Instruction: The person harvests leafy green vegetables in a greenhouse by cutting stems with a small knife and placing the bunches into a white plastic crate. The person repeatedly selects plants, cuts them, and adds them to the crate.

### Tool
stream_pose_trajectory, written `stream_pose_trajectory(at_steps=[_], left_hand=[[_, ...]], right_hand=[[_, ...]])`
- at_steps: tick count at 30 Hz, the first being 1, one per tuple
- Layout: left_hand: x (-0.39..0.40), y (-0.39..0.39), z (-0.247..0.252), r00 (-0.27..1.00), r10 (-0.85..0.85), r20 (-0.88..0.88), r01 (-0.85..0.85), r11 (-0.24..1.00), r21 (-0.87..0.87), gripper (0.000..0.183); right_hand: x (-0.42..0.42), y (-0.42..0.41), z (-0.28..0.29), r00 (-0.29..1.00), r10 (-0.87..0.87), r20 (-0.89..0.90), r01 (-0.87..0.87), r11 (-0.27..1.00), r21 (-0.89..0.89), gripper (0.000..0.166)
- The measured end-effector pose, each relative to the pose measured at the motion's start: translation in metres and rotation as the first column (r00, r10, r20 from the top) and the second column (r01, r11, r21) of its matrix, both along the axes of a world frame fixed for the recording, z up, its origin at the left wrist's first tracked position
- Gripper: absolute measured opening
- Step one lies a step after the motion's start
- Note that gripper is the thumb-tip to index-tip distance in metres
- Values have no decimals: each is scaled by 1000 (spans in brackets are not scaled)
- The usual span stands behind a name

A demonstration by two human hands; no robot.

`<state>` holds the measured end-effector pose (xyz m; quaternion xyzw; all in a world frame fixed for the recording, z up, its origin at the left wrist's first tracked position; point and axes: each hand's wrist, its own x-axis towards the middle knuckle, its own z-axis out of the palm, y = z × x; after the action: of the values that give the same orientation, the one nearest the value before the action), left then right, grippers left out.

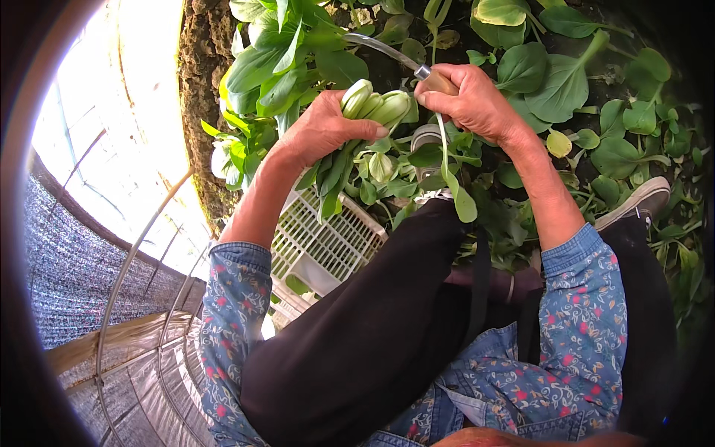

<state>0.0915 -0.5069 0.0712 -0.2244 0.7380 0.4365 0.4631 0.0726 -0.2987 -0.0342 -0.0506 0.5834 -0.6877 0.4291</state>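
My left hand (329, 125) grips a small bunch of pak choi (380, 106), with the pale stem bases pointing up and the leaves hanging below. In my right hand (475, 103) is a sickle by its wooden handle (440, 84). Its curved metal blade (385, 49) points away to the left, above the bunch. A single long-stalked leaf (459, 195) hangs from beneath my right thumb, seemingly pinched against the handle. Growing pak choi plants (279, 61) stand just beyond my left hand.
A white slatted plastic crate (329, 234) stands left of my bent knee, partly hidden by it. Loose leaves (558, 89) litter the soil at right, around my shoe (637, 204). Along the left run a rough earthen edge (206, 84), bent metal hoops (131, 257) and shade netting (84, 240).
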Motion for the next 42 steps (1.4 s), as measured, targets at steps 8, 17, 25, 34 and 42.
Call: stream_pose_trajectory(at_steps=[8, 17, 25, 34, 42], left_hand=[[-36, -28, 7, 767, -534, -355, 380, 825, -419, 45], [-47, -64, -40, 365, -930, -41, 500, 233, -834, 20], [0, -62, -46, 562, -827, 26, 471, 294, -831, 49], [32, -95, -55, 378, -905, -196, 308, 323, -895, 56], [26, -90, -49, 680, -727, -93, 399, 474, -785, 57]], right_hand=[[11, -27, -20, 994, -46, 98, 34, 992, 120, 37], [7, -82, -49, 982, -191, 13, 177, 933, 314, 36], [14, -74, -38, 818, -195, 541, 234, 972, -4, 44], [3, -83, -39, 827, -41, 561, 65, 998, -24, 46], [-6, -95, -44, 879, 21, 477, -95, 987, 132, 46]])
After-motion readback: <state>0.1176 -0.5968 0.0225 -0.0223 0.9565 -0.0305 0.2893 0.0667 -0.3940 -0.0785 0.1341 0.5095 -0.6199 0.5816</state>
